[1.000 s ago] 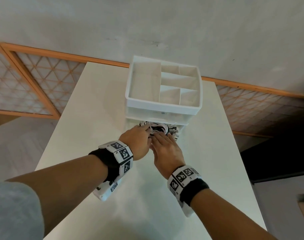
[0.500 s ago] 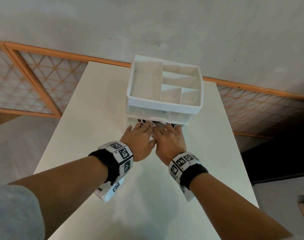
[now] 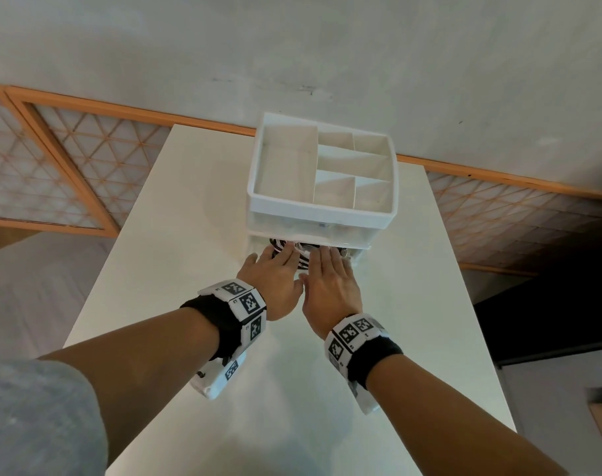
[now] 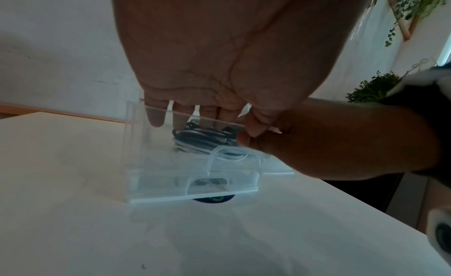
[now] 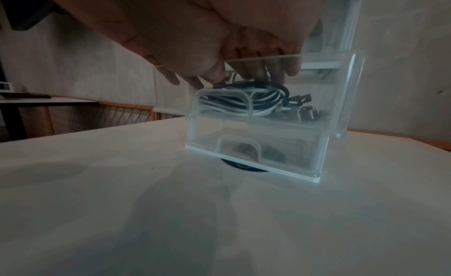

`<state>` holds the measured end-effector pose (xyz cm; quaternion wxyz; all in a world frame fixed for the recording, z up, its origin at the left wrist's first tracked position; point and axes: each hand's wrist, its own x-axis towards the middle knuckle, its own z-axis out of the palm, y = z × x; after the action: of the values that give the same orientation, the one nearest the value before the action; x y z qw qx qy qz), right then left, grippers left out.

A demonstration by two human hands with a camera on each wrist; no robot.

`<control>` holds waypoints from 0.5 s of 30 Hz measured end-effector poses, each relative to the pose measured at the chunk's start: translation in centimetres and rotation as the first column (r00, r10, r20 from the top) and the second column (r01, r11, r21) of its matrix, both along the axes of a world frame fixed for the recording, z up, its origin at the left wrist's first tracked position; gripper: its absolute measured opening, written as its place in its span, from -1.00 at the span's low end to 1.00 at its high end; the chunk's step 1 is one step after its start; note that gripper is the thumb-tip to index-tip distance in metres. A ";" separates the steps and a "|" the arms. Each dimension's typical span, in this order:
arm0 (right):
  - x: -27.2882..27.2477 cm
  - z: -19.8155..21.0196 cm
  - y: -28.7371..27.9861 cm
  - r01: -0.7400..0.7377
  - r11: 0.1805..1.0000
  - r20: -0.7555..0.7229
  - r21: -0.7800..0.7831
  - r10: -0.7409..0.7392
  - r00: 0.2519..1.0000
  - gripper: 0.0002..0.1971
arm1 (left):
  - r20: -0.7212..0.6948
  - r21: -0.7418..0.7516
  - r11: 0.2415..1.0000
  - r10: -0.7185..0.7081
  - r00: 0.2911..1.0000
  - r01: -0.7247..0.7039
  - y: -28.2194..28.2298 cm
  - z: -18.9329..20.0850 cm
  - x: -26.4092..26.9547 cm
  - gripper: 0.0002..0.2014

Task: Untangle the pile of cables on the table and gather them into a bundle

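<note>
Both hands have been pushed further into the open drawer (image 5: 263, 114) of the white organizer (image 3: 321, 218). Left hand (image 3: 275, 280) and right hand (image 3: 330, 286) fingers are laid straight on the cables (image 5: 244, 100) (coiled inside), probably pressing the bundle down so it fits.
</note>
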<state>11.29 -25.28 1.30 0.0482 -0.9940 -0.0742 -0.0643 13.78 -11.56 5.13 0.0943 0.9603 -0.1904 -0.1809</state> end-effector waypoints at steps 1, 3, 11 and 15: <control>0.3 0.2 0.0 -0.001 1.000 0.010 -0.017 0.001 1.000 -0.52 | 0.021 -0.012 1.000 -0.002 1.000 0.002 0.0 0.0 0.2 -0.38; 0.6 0.5 -0.3 -0.021 1.000 0.081 -0.003 0.021 0.996 -0.63 | 0.038 -0.029 1.000 -0.001 0.999 0.002 -0.1 0.0 0.4 -0.39; 1.9 0.8 -0.6 -0.038 0.997 0.270 0.073 0.017 0.963 -0.91 | 0.146 -0.105 0.994 -0.010 0.989 0.026 0.7 -0.2 0.4 -0.47; 2.6 1.5 -0.3 0.026 0.994 0.257 0.111 -0.054 0.965 -0.97 | 0.106 -0.239 0.971 0.025 0.994 0.001 2.6 0.9 -0.8 -0.36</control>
<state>13.93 -25.54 2.82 0.0896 -0.9743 -0.0562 -0.1988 13.02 -8.98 6.06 0.1995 0.9515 -0.2097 -0.1039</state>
